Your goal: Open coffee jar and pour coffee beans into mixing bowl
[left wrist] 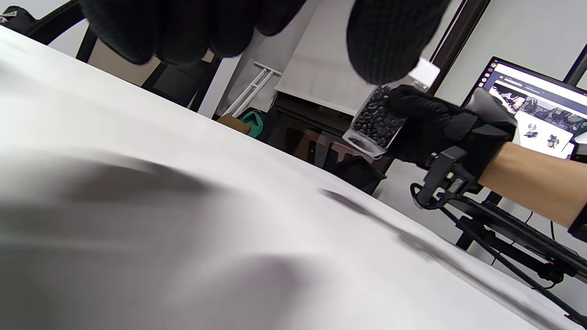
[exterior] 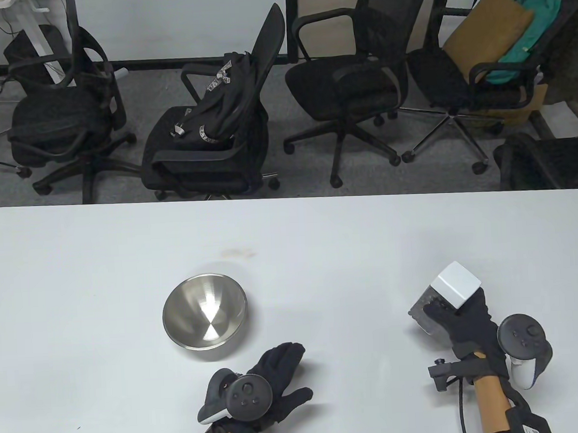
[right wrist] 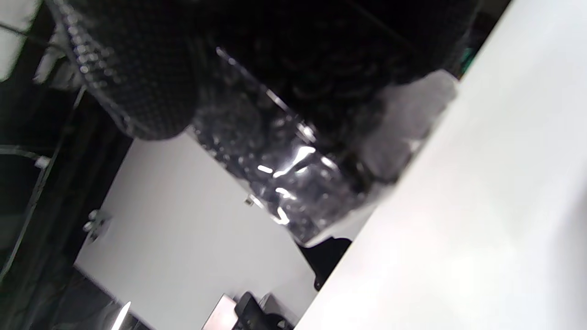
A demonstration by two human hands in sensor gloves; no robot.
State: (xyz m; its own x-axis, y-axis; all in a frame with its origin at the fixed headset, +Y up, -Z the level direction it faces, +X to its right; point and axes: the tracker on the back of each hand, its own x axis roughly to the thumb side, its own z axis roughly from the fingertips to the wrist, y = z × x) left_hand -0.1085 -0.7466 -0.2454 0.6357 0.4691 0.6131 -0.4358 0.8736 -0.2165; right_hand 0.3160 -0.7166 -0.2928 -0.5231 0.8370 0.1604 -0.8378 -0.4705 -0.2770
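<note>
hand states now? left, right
Left hand: open, fingers straight, holding nothing, near the mixing bowl.
Right hand: gripping the coffee jar, lifted and tilted, white lid still on.

Glossy steel bowl (exterior: 205,316), clear plastic jar (exterior: 427,313) with matt white lid (exterior: 456,284).

Mixing bowl (exterior: 205,317) left of coffee jar (exterior: 443,301) on table (exterior: 320,253).

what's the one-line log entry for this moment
right hand: grips coffee jar, lifted, tilted | lid: on | left hand: open, on table | mixing bowl: empty
</note>
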